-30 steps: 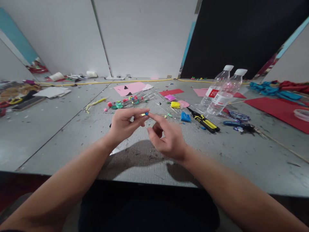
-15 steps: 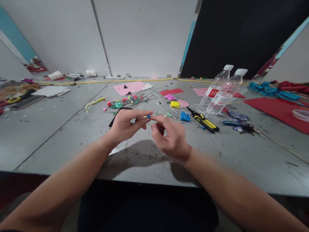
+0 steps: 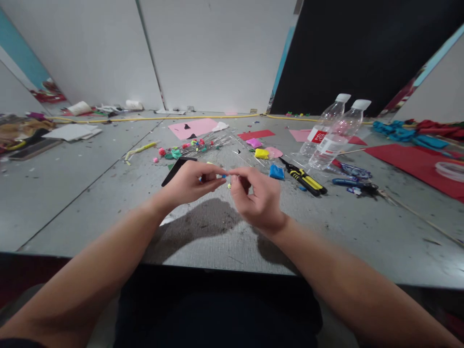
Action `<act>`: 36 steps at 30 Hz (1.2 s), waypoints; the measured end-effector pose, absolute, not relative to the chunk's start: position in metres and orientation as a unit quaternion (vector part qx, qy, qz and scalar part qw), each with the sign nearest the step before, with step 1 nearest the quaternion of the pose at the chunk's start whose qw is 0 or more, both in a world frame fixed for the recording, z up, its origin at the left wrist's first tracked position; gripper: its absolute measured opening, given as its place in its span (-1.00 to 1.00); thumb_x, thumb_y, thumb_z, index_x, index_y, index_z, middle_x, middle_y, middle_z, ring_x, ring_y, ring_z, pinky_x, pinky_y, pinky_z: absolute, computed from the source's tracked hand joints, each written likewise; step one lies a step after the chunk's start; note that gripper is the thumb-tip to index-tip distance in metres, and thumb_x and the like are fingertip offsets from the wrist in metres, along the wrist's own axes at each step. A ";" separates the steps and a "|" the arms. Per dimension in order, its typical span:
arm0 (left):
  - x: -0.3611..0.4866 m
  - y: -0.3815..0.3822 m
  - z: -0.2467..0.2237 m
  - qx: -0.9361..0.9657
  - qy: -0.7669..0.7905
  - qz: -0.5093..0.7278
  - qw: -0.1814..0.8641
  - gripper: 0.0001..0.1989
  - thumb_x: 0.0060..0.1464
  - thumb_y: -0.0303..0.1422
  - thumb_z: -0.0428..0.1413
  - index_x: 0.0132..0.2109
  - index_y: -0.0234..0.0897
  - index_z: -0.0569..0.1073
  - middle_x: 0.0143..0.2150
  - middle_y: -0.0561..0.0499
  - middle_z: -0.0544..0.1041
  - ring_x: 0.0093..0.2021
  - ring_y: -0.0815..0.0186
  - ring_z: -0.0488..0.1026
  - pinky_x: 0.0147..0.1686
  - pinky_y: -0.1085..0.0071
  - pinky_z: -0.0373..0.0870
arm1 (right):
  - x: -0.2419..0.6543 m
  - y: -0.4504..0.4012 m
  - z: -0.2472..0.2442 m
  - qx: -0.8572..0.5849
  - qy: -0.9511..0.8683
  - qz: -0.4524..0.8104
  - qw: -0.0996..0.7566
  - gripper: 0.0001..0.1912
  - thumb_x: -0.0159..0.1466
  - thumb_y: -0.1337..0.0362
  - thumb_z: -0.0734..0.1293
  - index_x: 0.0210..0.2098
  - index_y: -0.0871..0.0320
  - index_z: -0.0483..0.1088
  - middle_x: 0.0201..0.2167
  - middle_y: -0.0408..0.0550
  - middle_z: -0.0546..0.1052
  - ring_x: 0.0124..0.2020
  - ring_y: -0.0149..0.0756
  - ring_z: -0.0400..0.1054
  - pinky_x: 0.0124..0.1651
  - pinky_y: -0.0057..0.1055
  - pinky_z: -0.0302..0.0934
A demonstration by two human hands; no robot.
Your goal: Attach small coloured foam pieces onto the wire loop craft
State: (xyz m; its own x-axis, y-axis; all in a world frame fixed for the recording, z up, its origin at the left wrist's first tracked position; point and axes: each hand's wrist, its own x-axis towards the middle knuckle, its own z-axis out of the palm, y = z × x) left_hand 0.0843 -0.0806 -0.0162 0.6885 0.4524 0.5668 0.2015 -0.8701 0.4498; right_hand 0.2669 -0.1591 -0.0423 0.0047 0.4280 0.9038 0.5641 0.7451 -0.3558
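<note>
Two hands meet over the table (image 3: 210,249), with one blue piece (image 3: 224,176) between them; beyond stand two bottles (image 3: 335,137), and near the right hand (image 3: 255,195) lie one pair of yellow-and-black pliers (image 3: 304,178) and three packets, purple (image 3: 254,143), yellow (image 3: 261,153) and blue (image 3: 276,171); the piece is tiny, bright and mostly hidden, its shape too small to tell; the left hand (image 3: 190,181) pinches it between thumb and fingertips, above the tabletop; the right thumb lies close under its forefinger, though whether they clamp anything I cannot tell; half a second ago that thumb hung lower, apart from the forefinger, and now it is raised towards it.
</note>
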 end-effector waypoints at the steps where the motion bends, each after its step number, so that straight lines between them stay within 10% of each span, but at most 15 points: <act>1: 0.084 -0.078 -0.017 0.919 0.203 0.289 0.174 -0.83 0.22 -0.35 0.18 -0.16 -0.28 0.65 -0.60 0.13 0.45 -0.59 0.47 0.29 -0.54 0.52 0.18 | 0.268 -0.157 -0.043 -0.357 -0.700 -0.058 0.616 -0.85 0.37 0.35 0.25 -0.22 0.14 0.47 -0.53 -0.19 0.51 -0.56 -0.43 0.31 -0.44 -0.43 0.22; 8: 0.086 -0.073 -0.024 0.938 0.266 0.003 0.223 -0.79 0.17 -0.40 0.14 -0.16 -0.31 0.67 -0.46 0.06 0.55 -0.47 0.42 0.36 -0.39 0.49 0.24 | 0.270 -0.147 -0.047 -0.371 -0.693 -0.041 0.616 -0.84 0.36 0.32 0.23 -0.29 0.11 0.45 -0.56 -0.20 0.48 -0.58 -0.43 0.28 -0.45 -0.42 0.20; 17: 0.073 -0.056 -0.012 0.904 0.423 0.027 0.051 -0.59 0.18 -0.26 0.16 0.11 -0.32 0.63 -0.26 -0.11 0.62 -0.32 0.25 0.45 -0.26 0.36 0.28 | 0.271 -0.144 -0.048 -0.383 -0.691 -0.003 0.613 -0.86 0.34 0.29 0.25 -0.31 0.11 0.43 -0.57 -0.20 0.44 -0.57 -0.42 0.26 -0.44 -0.39 0.18; 36: 0.073 -0.040 -0.030 0.851 0.525 -0.015 -0.001 -0.72 0.18 -0.35 0.10 -0.11 -0.29 0.69 -0.18 -0.18 0.67 -0.19 0.12 0.52 -0.23 0.31 0.30 | 0.279 -0.129 -0.056 -0.438 -0.676 0.080 0.587 -0.83 0.28 0.25 0.25 -0.40 0.12 0.43 -0.62 -0.20 0.38 -0.59 -0.42 0.18 -0.46 -0.38 0.10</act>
